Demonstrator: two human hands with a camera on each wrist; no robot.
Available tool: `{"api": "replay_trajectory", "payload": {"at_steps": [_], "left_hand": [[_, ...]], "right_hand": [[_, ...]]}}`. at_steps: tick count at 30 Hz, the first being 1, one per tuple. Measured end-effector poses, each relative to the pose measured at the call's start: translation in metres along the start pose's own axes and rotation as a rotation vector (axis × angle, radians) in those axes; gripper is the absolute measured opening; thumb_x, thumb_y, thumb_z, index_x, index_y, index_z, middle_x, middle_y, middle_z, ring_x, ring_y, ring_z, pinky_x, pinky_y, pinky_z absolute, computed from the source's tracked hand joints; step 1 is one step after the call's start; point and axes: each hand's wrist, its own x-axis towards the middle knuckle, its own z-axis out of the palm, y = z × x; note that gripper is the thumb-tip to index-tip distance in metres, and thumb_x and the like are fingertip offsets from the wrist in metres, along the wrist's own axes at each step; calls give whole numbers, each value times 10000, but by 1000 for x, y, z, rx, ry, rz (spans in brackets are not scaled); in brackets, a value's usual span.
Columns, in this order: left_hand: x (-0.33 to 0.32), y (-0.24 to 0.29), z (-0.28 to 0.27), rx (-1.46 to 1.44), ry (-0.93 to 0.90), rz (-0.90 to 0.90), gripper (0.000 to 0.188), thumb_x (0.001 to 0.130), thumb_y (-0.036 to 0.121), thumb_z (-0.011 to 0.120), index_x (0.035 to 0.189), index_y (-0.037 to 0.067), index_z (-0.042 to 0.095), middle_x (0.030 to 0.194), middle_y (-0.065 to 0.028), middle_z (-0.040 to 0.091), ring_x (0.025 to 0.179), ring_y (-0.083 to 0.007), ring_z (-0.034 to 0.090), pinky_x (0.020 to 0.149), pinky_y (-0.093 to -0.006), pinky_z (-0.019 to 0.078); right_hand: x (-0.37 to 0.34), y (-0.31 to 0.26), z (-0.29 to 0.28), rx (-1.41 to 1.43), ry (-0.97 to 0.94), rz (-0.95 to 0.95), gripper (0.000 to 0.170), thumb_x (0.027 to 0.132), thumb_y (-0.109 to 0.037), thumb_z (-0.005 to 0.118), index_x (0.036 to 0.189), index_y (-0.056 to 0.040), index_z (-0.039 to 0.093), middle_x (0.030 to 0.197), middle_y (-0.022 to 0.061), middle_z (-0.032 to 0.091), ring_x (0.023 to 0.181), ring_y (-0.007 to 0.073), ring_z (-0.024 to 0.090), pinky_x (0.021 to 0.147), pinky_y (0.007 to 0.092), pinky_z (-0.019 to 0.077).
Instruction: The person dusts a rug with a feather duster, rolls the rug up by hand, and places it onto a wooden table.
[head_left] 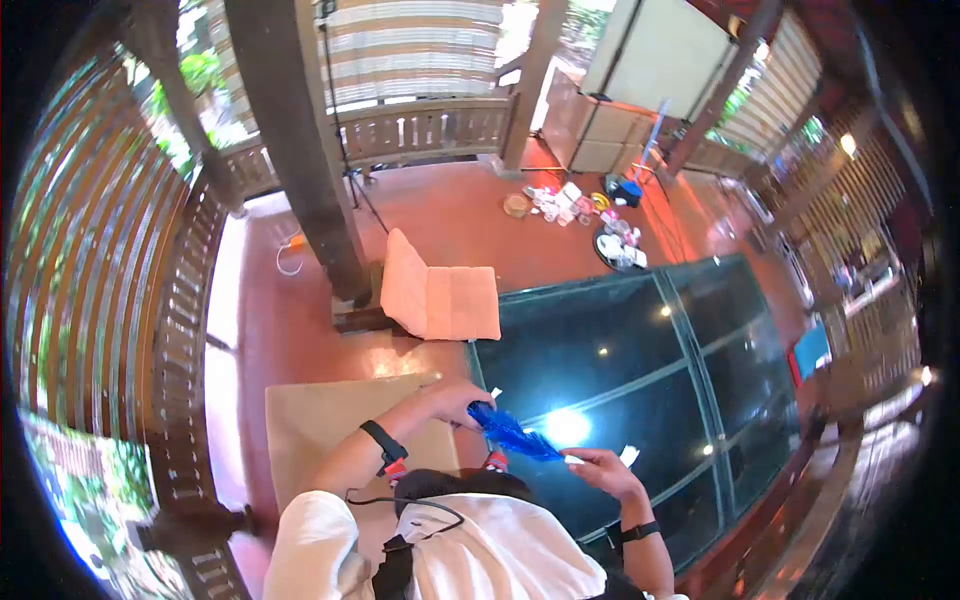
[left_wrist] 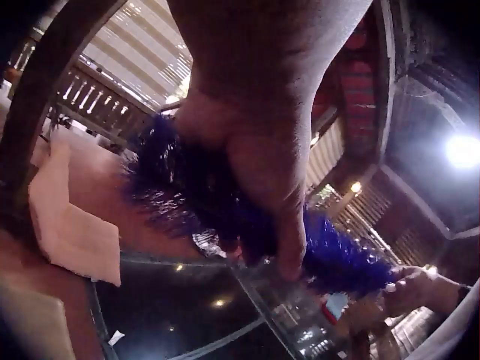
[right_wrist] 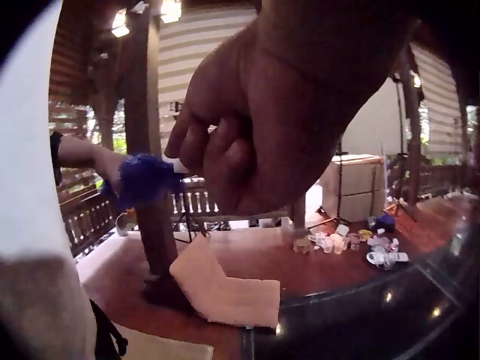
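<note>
Indoors, on a red floor (head_left: 450,220) ringed by slatted wooden screens (head_left: 100,260), I held a length of blue tinsel (head_left: 520,437) between my two hands, over the near edge of a dark glass surface (head_left: 560,315). My left hand (head_left: 458,402) grasped one end, its fingers closed about the shiny strands, which bristled out on both sides of it in the left wrist view. My right hand (head_left: 603,470) pinched the white tip (head_left: 573,459) at the other end between thumb and curled fingers, and the tinsel slanted down from left to right between the two. A bright glare (head_left: 568,427) shone on the glass just beyond it, and a white scrap (head_left: 628,456) showed near my right hand. Black bands circled both wrists below the cuffs of my white shirt (head_left: 500,550).

Ahead of my left hand, a peach floor chair (head_left: 445,300) stood by a dark wooden post (head_left: 290,130), its seat corner at the glass. A beige mat (head_left: 320,410) lay under my left arm. Farther off, a clutter of small items (head_left: 565,205) spread over the floor beside a round black tray (head_left: 605,263) bearing white pieces, and a blue-and-red object (head_left: 812,350) lay at the far right edge.
</note>
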Motion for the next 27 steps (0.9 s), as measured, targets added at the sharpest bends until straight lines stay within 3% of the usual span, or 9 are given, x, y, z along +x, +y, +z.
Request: {"api": "replay_trajectory", "payload": {"at_steps": [4, 7, 8, 12, 15, 18, 23, 25, 27], "left_hand": [[7, 0, 4, -11, 267, -101, 453, 770, 366, 828, 1156, 172, 697, 972, -96, 747, 899, -280, 716, 773, -430, 549], [-4, -16, 26, -39, 568, -137, 452, 770, 382, 827, 1152, 176, 702, 997, -96, 747, 941, -294, 708, 796, -434, 543], [-5, -29, 38, -111, 600, -172, 447, 774, 387, 823, 1147, 173, 703, 985, -104, 743, 930, -293, 707, 788, -433, 539], [-29, -22, 47, -328, 608, -453, 457, 778, 345, 841, 1149, 114, 711, 911, -113, 727, 792, -239, 711, 721, -396, 552], [-31, -34, 63, -318, 683, -516, 510, 785, 390, 833, 1197, 123, 692, 902, -97, 733, 767, -213, 711, 704, -406, 550], [-21, -55, 79, -577, 720, -537, 573, 764, 449, 819, 1218, 127, 680, 1090, -159, 714, 1014, -300, 685, 867, -420, 528], [10, -78, 91, -362, 1078, -674, 716, 817, 483, 770, 1333, 22, 586, 1222, -198, 669, 1120, -362, 643, 965, -438, 508], [30, -92, 99, -292, 1137, -713, 665, 846, 462, 745, 1317, 17, 593, 1208, -195, 677, 1113, -358, 646, 962, -435, 512], [31, -76, 88, -444, 1036, -821, 605, 870, 422, 727, 1302, 18, 599, 1195, -183, 685, 1104, -342, 653, 961, -427, 516]], "right_hand": [[70, -6, -57, -200, -59, -107, 336, 988, -234, 664, 1281, -69, 683, 801, -22, 612, 717, 75, 535, 634, 266, 451], [120, -35, -73, -555, -67, -323, 352, 981, -239, 663, 1267, -35, 670, 906, 100, 718, 812, 185, 667, 721, 342, 521], [131, -56, -75, -725, -107, -342, 352, 952, -232, 682, 1228, -13, 669, 1013, 185, 731, 939, 318, 705, 825, 407, 541], [225, -47, -74, -975, -201, -821, 296, 892, -204, 704, 1176, -119, 703, 1014, 146, 711, 984, 361, 669, 839, 468, 529], [249, -84, -46, -1105, -262, -864, 287, 884, -193, 701, 1168, -149, 703, 973, 112, 694, 952, 348, 662, 783, 477, 515], [299, -90, -48, -1096, -381, -890, 274, 886, -203, 693, 1158, -173, 704, 972, 75, 689, 930, 330, 659, 756, 481, 501], [361, -100, -107, -1130, -327, -832, 284, 878, -183, 696, 1159, -145, 698, 1013, 108, 701, 962, 342, 671, 805, 469, 527], [384, -101, -140, -1093, -277, -754, 308, 862, -143, 710, 1167, -107, 688, 1045, 146, 706, 977, 357, 675, 857, 450, 544], [412, -93, -167, -1082, -240, -654, 310, 875, -137, 686, 1182, -93, 677, 1083, 166, 703, 1007, 375, 669, 881, 456, 540]]}}
